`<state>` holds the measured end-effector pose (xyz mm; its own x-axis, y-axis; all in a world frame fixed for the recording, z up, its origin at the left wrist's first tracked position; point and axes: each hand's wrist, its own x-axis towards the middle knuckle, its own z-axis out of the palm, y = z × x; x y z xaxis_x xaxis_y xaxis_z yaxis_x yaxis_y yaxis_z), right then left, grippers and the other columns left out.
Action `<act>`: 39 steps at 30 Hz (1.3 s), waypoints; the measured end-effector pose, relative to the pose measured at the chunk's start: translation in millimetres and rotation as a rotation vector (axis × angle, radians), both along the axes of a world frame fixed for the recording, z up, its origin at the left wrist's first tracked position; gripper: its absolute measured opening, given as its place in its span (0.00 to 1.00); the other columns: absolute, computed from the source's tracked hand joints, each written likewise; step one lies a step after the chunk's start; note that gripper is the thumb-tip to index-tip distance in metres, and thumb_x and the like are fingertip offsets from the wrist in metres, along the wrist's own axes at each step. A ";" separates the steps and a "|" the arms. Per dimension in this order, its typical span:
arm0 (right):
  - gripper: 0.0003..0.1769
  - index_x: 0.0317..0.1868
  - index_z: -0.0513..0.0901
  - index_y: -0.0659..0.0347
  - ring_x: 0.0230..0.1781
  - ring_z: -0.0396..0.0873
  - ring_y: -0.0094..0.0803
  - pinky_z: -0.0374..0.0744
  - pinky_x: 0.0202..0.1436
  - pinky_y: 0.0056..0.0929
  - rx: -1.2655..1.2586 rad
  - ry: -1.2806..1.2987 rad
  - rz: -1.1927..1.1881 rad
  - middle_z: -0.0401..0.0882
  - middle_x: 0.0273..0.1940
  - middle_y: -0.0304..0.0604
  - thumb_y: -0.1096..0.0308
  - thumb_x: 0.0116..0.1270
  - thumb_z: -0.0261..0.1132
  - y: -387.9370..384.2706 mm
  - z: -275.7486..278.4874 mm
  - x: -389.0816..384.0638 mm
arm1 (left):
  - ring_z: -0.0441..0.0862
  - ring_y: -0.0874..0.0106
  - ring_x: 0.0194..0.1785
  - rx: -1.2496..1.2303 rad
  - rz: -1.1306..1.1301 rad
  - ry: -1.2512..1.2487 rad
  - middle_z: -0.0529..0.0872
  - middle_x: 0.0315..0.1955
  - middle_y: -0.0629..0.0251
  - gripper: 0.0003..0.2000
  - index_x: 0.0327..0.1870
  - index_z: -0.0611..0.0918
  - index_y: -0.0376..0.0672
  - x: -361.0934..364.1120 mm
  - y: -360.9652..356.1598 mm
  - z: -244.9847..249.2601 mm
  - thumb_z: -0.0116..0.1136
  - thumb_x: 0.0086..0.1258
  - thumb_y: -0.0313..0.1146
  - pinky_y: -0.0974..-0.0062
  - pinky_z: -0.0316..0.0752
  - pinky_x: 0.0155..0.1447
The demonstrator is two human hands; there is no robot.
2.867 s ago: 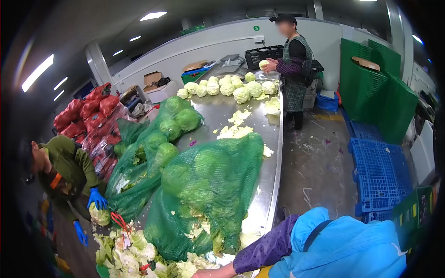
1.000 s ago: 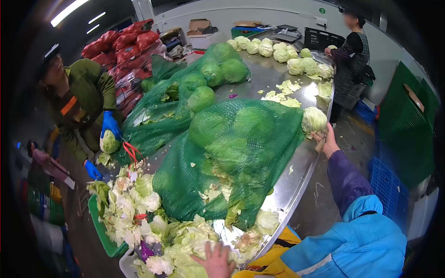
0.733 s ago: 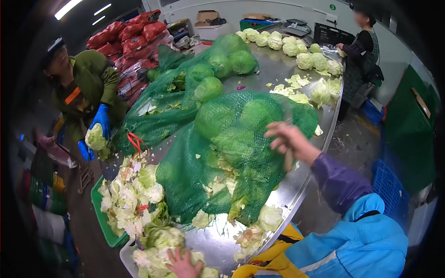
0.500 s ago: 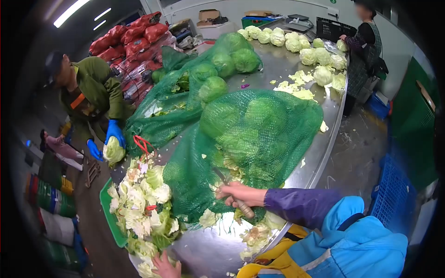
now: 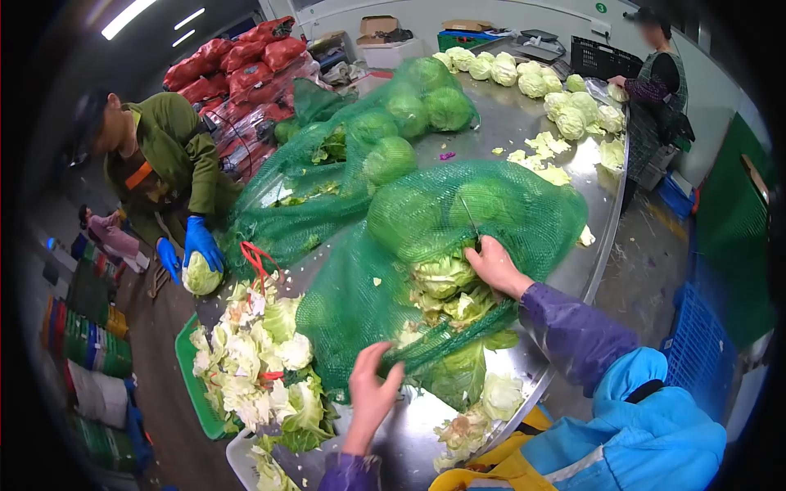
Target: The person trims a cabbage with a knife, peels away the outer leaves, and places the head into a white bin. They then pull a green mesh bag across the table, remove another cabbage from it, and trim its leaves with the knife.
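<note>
A green mesh sack [image 5: 352, 303] holding several cabbages lies before me on the metal table. At its mouth my right hand [image 5: 498, 267] is closed on a knife, whose thin blade [image 5: 469, 214] points up and away over the netting. Beside that hand, a cabbage with ragged outer leaves [image 5: 443, 277] shows through the opening. My left hand [image 5: 372, 391] is open, thumb and fingers apart, close to the near edge of the netting. Loose cabbage leaves [image 5: 453, 378] lie under the mouth of the sack.
Leaf trimmings fill a green basket [image 5: 190, 385] at left, with a white bin [image 5: 239, 458] below. Across the table a blue-gloved person [image 5: 168, 164] handles a cabbage [image 5: 201, 274]. A second mesh sack [image 5: 327, 176] lies beyond; trimmed cabbages [image 5: 571, 114] line the far edge near another person [image 5: 659, 90].
My right hand, with the knife, has moved forward to the sack's mouth, where a cabbage now shows. My left hand has come up from the leaf pile toward the netting.
</note>
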<state>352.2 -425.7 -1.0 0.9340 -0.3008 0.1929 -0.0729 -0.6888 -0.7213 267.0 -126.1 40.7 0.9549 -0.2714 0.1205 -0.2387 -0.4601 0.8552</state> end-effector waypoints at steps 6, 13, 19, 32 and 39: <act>0.22 0.34 0.74 0.72 0.26 0.80 0.47 0.77 0.32 0.41 0.009 0.246 0.192 0.78 0.27 0.58 0.56 0.67 0.57 -8.0 26.2 26.2 | 0.79 0.64 0.50 -0.577 -0.019 0.637 0.77 0.52 0.50 0.28 0.65 0.65 0.32 67.1 -82.8 -63.5 0.58 0.67 0.36 0.71 0.77 0.51; 0.27 0.34 0.74 0.71 0.20 0.75 0.33 0.74 0.26 0.34 0.234 0.410 0.304 0.76 0.23 0.46 0.48 0.67 0.57 -4.4 30.7 40.3 | 0.76 0.58 0.53 -0.755 -0.036 0.954 0.69 0.59 0.46 0.32 0.70 0.52 0.39 94.3 -107.4 -67.9 0.51 0.73 0.45 0.65 0.77 0.55; 0.27 0.44 0.78 0.72 0.42 0.79 0.54 0.74 0.48 0.43 0.085 0.211 0.218 0.81 0.38 0.61 0.50 0.63 0.60 35.7 36.5 -24.3 | 0.71 0.62 0.56 -0.746 0.049 0.883 0.67 0.60 0.55 0.40 0.74 0.44 0.50 65.1 -103.8 -70.1 0.56 0.69 0.48 0.64 0.71 0.57; 0.46 0.66 0.58 0.69 0.67 0.58 0.60 0.63 0.68 0.46 -0.013 -0.145 0.530 0.57 0.64 0.70 0.62 0.50 0.71 111.6 75.3 -129.0 | 0.79 0.65 0.50 -0.556 0.277 0.334 0.61 0.49 0.54 0.36 0.71 0.56 0.38 -51.3 -12.4 -7.6 0.62 0.66 0.37 0.73 0.78 0.52; 0.45 0.68 0.57 0.63 0.36 0.82 0.39 0.80 0.39 0.33 0.357 0.386 0.885 0.58 0.63 0.66 0.56 0.56 0.70 180.4 62.2 -193.4 | 0.77 0.68 0.38 -0.223 0.636 0.249 0.64 0.45 0.56 0.29 0.64 0.70 0.38 -151.0 87.5 -9.2 0.64 0.63 0.38 0.76 0.76 0.45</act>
<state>158.7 -245.4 61.2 0.8284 0.5442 -0.1327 0.0866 -0.3585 -0.9295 116.0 -38.6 31.5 0.9262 0.3525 -0.1336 0.2318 -0.2532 0.9392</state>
